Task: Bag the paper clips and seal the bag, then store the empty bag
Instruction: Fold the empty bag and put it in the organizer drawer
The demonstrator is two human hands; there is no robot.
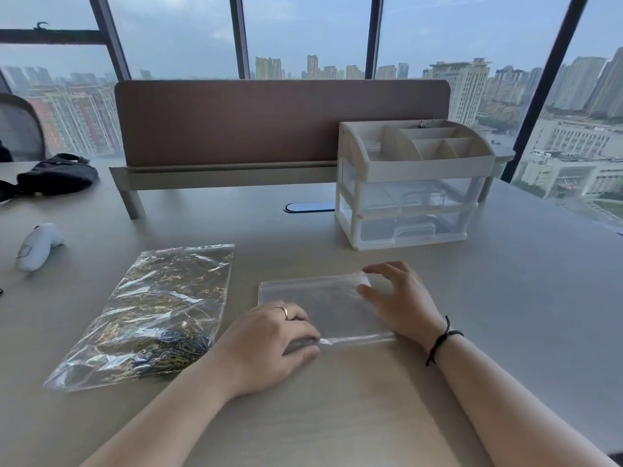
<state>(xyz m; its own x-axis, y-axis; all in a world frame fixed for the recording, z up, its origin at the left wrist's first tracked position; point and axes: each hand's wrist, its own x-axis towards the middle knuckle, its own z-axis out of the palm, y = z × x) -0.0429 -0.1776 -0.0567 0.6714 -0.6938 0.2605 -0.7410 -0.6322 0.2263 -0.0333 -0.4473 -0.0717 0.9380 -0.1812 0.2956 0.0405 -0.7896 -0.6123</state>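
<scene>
A large clear bag (148, 311) lies flat on the desk at the left, with gold and dark paper clips (168, 345) heaped in its near end. To its right lies an empty clear zip bag (320, 301), flat on the desk. My left hand (269, 342) grips the empty bag's near left corner, fingers curled over it. My right hand (401, 298) pinches the bag's far right corner between thumb and fingers, lifting that corner slightly.
A white desk organizer (411, 183) with top compartments and two clear drawers stands behind the empty bag. A brown divider panel (279, 123) runs across the back. A white handheld controller (37, 246) and a dark pouch (57, 175) lie far left.
</scene>
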